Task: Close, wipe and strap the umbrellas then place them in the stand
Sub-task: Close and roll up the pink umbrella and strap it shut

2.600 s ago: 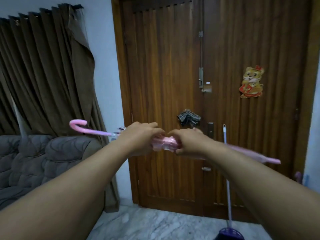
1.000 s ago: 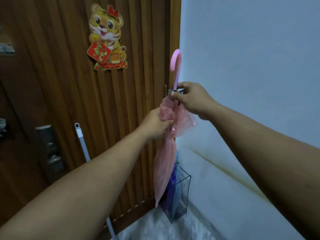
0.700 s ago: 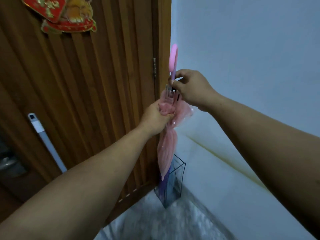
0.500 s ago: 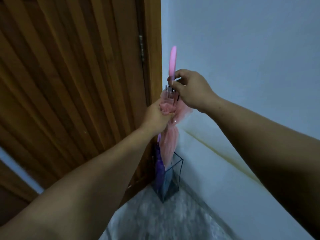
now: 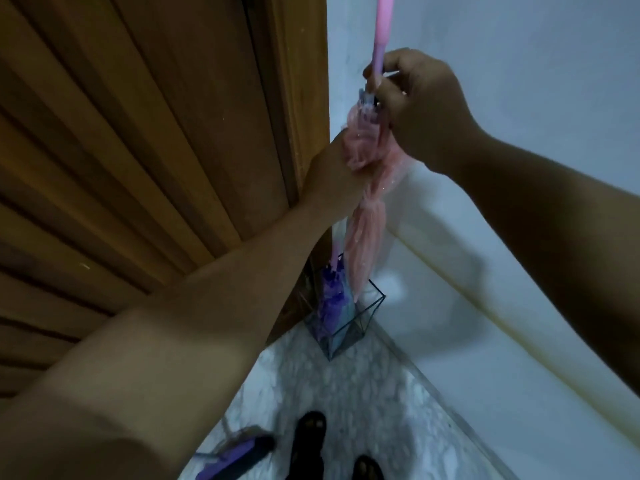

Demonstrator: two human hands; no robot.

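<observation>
A closed pink umbrella (image 5: 366, 233) hangs upright, tip down, its point just inside the top of the wire-frame stand (image 5: 371, 311) in the corner. My right hand (image 5: 417, 105) grips the shaft just below the pink handle. My left hand (image 5: 329, 181) is closed around the bunched canopy lower down. A purple umbrella (image 5: 331, 296) stands inside the stand.
The brown wooden door (image 5: 145, 133) is on the left and a pale wall (image 5: 519, 98) on the right, meeting at the corner. On the marble floor (image 5: 346, 393) lie a purple and black object (image 5: 235, 457) and my dark shoes (image 5: 311, 441).
The view has tilted down toward the floor and stand. The pink umbrella has been lowered, and its tip now reaches the stand's opening. Both hands keep their hold.
</observation>
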